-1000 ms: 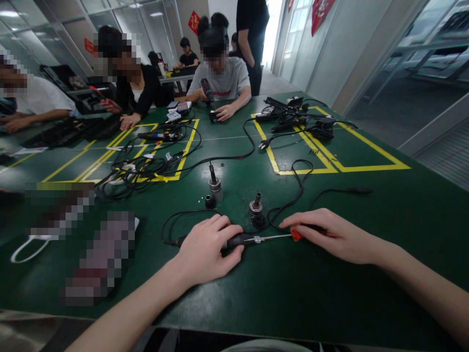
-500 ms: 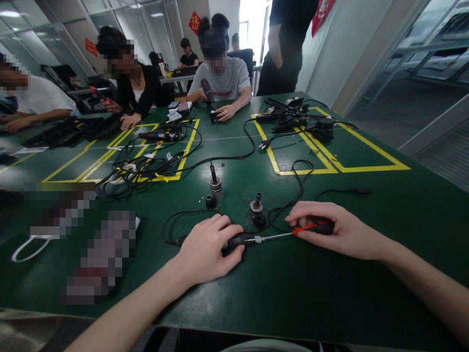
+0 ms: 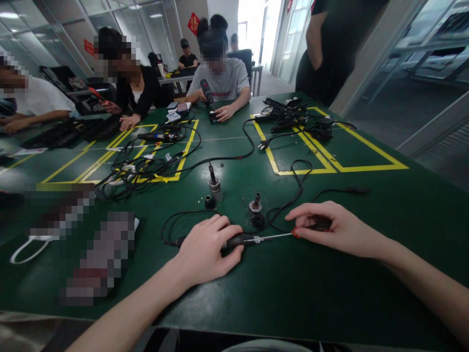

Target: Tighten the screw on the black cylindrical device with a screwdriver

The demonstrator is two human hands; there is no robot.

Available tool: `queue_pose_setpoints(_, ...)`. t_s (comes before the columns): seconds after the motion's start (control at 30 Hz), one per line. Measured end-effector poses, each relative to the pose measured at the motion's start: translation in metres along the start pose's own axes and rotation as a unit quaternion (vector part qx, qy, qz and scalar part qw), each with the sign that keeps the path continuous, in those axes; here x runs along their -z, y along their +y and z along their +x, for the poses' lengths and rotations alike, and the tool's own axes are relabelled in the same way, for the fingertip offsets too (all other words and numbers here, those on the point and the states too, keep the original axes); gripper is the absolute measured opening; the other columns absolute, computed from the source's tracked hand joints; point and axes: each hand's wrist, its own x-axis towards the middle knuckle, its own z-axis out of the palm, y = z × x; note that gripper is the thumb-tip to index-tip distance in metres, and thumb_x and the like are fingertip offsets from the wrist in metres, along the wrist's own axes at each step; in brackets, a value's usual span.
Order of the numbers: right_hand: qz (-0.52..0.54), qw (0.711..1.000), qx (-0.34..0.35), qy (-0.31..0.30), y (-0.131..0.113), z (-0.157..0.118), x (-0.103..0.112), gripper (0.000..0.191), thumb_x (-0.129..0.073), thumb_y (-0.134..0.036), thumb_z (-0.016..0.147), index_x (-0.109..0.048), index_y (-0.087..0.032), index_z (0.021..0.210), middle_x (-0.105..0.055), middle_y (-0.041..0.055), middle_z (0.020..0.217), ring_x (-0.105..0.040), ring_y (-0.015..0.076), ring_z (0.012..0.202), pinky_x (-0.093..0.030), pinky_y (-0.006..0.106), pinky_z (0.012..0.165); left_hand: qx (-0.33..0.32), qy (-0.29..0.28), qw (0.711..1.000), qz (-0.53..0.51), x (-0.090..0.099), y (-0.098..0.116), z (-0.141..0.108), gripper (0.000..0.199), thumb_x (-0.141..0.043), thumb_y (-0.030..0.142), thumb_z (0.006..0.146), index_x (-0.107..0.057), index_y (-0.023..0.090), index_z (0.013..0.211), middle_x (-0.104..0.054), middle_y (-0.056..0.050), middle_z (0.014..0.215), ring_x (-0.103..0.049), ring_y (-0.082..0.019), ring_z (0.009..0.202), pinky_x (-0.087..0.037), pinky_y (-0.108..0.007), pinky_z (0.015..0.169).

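Observation:
My left hand (image 3: 208, 247) is wrapped over a black corded tool handle (image 3: 236, 241), holding it down on the green table. Slim metal contacts stick out of the handle's right end. My right hand (image 3: 339, 227) grips a screwdriver (image 3: 276, 236) by its red and black handle, partly hidden by the fingers. Its shaft points left and meets the metal contacts; the exact point of contact is too small to tell. Just beyond my hands stand a metal tip piece on a round collar (image 3: 214, 182), a second collared metal piece (image 3: 255, 205) and a small black cap (image 3: 209, 202).
Tangled black cables (image 3: 135, 168) lie at left, and a pile of black corded tools (image 3: 289, 115) at back right. A blurred-out flat object (image 3: 104, 256) lies left of my arm. Across the table (image 3: 234, 303) a person in a grey shirt (image 3: 223, 78) holds a drill-like tool.
The screwdriver's handle has turned in my right hand, with less of its red showing, and my fingers have shifted slightly. My left hand stays put. A standing person has moved right.

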Motion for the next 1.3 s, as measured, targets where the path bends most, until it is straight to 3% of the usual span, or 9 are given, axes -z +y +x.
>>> queue_pose_setpoints(0.1,0.005,1.0,0.003,0.016,0.0004,-0.0002,0.0011,0.034,-0.081,-0.051,0.091,-0.083,-0.021,0.106,-0.077,0.0047,0.083,-0.073,0.0204,0.07,-0.06,0.031,0.063,-0.002,0.001,1.0,0.001,0.0,-0.0002,0.0,0.024,-0.064,0.034,0.101,-0.075,0.022,0.118,-0.073,-0.005,0.103,-0.069,-0.023,0.095,-0.059,-0.035,0.083)
queue_pose_setpoints(0.2,-0.029,0.999,0.028,0.025,0.0003,0.0007,0.0001,0.029,-0.079,-0.047,0.092,-0.084,-0.021,0.104,-0.077,0.0049,0.086,-0.069,0.018,0.066,-0.056,0.029,0.059,0.0,0.0,1.0,0.003,0.0,0.0002,0.0002,0.024,-0.065,0.034,0.1,-0.076,0.022,0.118,-0.073,-0.005,0.103,-0.069,-0.023,0.095,-0.058,-0.035,0.083)
queue_pose_setpoints(0.4,-0.053,0.998,0.017,-0.007,-0.002,0.0014,-0.0017,0.035,-0.061,-0.048,0.104,-0.082,-0.021,0.109,-0.075,0.0029,0.07,-0.065,0.0174,0.059,-0.048,0.026,0.053,0.0,-0.004,1.0,0.005,0.0001,0.0006,0.0007,0.025,-0.065,0.033,0.1,-0.076,0.022,0.119,-0.073,-0.005,0.102,-0.069,-0.024,0.094,-0.058,-0.035,0.082)
queue_pose_setpoints(0.6,-0.006,1.0,0.01,0.0,-0.0014,-0.0004,0.0005,0.033,-0.074,-0.051,0.096,-0.082,-0.021,0.107,-0.077,0.0046,0.08,-0.072,0.0206,0.07,-0.06,0.03,0.064,0.0,-0.005,1.0,0.0,0.0004,-0.0004,0.0003,0.025,-0.064,0.034,0.101,-0.076,0.022,0.12,-0.074,-0.005,0.103,-0.069,-0.023,0.095,-0.059,-0.035,0.083)
queue_pose_setpoints(0.73,-0.018,0.999,0.022,0.016,0.0016,-0.0014,0.0008,0.032,-0.077,-0.049,0.093,-0.083,-0.021,0.108,-0.075,0.0042,0.082,-0.068,0.0185,0.066,-0.057,0.029,0.06,0.0,-0.004,1.0,-0.001,0.001,0.0001,0.0003,0.025,-0.064,0.033,0.1,-0.076,0.023,0.119,-0.073,-0.005,0.103,-0.069,-0.023,0.094,-0.058,-0.035,0.082)
queue_pose_setpoints(0.97,-0.041,0.999,0.003,-0.009,0.0005,0.0005,0.0006,0.038,-0.059,-0.051,0.105,-0.082,-0.021,0.111,-0.075,0.0035,0.073,-0.068,0.0188,0.063,-0.05,0.027,0.055,0.003,-0.004,1.0,-0.003,0.0007,0.0007,0.0004,0.024,-0.066,0.033,0.1,-0.076,0.022,0.119,-0.073,-0.005,0.103,-0.069,-0.023,0.094,-0.057,-0.035,0.081)
queue_pose_setpoints(1.3,-0.011,1.0,0.007,0.009,-0.0006,0.0002,0.0004,0.034,-0.077,-0.049,0.092,-0.082,-0.02,0.108,-0.074,0.0044,0.082,-0.069,0.0195,0.07,-0.057,0.03,0.063,-0.001,-0.002,1.0,-0.004,-0.0002,0.0003,0.001,0.024,-0.066,0.032,0.1,-0.076,0.021,0.119,-0.073,-0.005,0.102,-0.069,-0.024,0.094,-0.057,-0.036,0.081)
